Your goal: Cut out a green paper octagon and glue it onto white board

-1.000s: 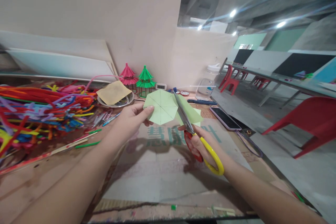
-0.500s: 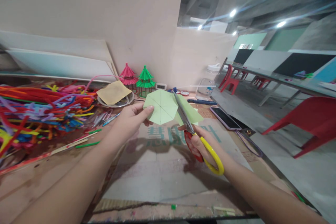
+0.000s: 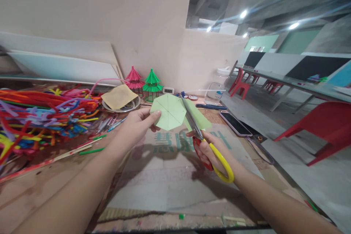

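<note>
My left hand pinches the left edge of a pale green paper octagon, which has dark lines drawn across it. Scissors with one yellow and one red handle are in my right hand, fingers in the loops. Their blades point away from me along the octagon's right edge and look nearly closed. Behind the blades, more green paper extends to the right; whether it is still joined to the octagon I cannot tell.
Colourful pipe cleaners heap at the left. Pink and green pavilion models stand at the back, near a paper-topped bowl. A bottle, a dark blue cutter and a phone sit at the right, on a cardboard-covered table.
Almost nothing differs. The octagon and my left hand have shifted very slightly to the right; the scissors keep nearly the same place.
</note>
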A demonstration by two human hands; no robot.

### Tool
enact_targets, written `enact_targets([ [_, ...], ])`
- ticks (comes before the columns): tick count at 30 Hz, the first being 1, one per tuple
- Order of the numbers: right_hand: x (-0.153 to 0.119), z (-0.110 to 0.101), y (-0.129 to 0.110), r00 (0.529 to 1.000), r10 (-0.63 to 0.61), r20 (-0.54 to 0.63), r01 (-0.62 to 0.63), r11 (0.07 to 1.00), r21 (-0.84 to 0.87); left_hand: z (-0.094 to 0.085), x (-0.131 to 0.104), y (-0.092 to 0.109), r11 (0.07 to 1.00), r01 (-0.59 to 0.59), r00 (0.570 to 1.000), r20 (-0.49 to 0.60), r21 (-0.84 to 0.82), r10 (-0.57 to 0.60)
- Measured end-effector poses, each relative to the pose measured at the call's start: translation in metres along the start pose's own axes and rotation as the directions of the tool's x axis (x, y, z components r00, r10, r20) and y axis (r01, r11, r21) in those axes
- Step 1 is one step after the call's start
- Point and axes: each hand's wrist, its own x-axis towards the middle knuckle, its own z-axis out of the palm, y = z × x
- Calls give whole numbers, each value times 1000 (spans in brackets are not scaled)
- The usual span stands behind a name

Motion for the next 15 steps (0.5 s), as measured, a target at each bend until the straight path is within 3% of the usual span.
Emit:
enact_targets([
  [15, 0, -1, 5, 999, 23, 29, -24, 998, 53, 0, 0, 2, 1000, 5, 1000, 0, 16, -6],
])
